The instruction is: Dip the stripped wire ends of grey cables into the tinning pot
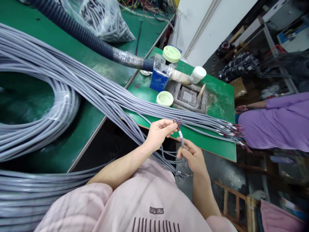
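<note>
My right hand (193, 157) is closed round the end of a grey cable (182, 141), holding it upright. Thin coloured wires (178, 123) fan out of its stripped tip. My left hand (159, 132) pinches those wires just above the cable's white sleeve. Both hands hover above the front edge of a small green table (217, 96). A thick bundle of grey cables (96, 93) runs from the left across that table, its stripped ends (235, 132) sticking out at the right. More loose grey cables (169, 161) hang below my hands.
Large coils of grey cable (36, 129) lie on the green bench at left. A black corrugated hose (79, 32), a plastic bag of parts (103, 19), round lids (164, 98), a blue box (158, 80) and a metal fixture (190, 96) sit behind. A person in purple (275, 122) sits at right.
</note>
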Demonstrator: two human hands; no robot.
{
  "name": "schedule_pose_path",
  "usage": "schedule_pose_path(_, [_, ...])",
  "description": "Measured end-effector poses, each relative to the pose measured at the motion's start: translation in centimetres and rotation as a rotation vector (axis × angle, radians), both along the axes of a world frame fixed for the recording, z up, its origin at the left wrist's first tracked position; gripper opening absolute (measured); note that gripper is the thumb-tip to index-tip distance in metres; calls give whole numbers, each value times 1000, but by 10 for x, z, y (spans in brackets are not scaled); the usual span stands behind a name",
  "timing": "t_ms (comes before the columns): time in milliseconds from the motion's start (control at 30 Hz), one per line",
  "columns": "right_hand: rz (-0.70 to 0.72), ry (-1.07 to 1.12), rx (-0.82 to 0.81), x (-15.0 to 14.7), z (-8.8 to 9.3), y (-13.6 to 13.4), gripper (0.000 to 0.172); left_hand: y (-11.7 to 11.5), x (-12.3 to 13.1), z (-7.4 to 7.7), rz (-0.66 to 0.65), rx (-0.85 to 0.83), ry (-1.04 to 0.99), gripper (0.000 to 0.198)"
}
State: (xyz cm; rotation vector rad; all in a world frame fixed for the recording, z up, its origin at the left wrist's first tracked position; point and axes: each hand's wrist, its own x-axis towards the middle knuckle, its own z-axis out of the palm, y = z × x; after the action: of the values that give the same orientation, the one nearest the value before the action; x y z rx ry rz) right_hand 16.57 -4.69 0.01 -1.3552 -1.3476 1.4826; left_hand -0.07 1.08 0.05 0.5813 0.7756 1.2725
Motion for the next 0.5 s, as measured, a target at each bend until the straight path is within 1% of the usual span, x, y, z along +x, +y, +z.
schedule_pose_path(67, [-51, -1, 31, -5, 9, 12, 51, -4, 4, 0, -27, -7, 8, 29])
schedule_pose_path(100, [-78, -26, 56, -9, 14, 19, 50, -6, 6, -1, -33, -11, 14, 31])
schedule_pose_path(233, [-176, -196, 221, -23, 28, 40, 28, -10, 9, -2, -1, -5, 29, 33])
schedule_pose_path(300, [-183, -256, 286, -27, 32, 47, 22, -10, 8, -3, 30, 3, 27, 32])
schedule_pose_path(367, [-162, -289, 344, -30, 34, 54, 20, -7, 5, -4, 56, 7, 20, 31])
schedule_pose_path(500, [-124, -293, 512, -38, 40, 70, 16, 0, 2, -5, 85, 5, -8, 29])
